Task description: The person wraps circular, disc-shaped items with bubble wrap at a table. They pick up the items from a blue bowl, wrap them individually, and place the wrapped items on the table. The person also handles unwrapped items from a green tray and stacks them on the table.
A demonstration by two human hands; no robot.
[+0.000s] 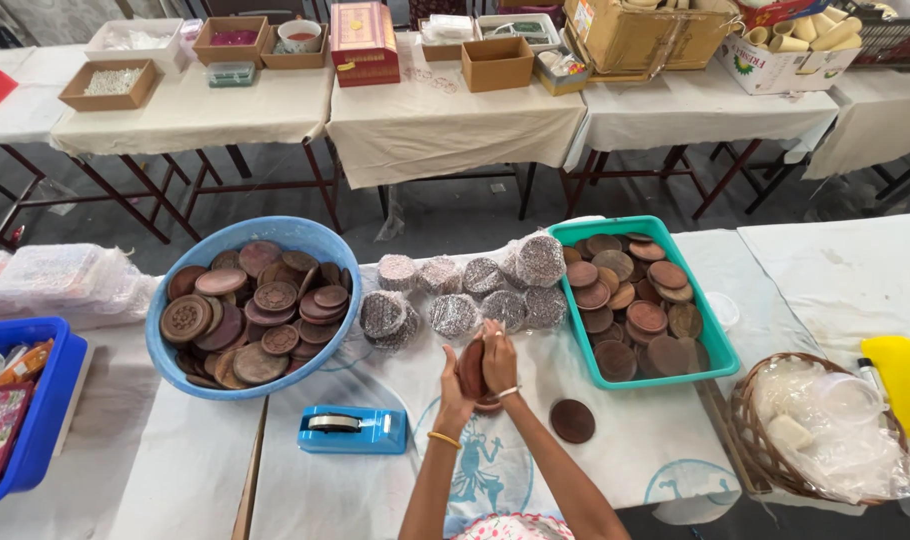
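Wooden disc [472, 368] sits in both hands' [480, 365] closed grip, between blue basin [275, 232] and green tray [720, 345].

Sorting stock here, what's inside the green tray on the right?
The green tray holds piled round brown wooden discs; its floor and any lower layers are covered.

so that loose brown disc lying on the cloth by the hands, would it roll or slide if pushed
The brown disc lies flat on the cloth, so it would probably slide, not roll. It looks rigid, like carved wood, so unlikely to flex. The cloth may drag or bunch under it.
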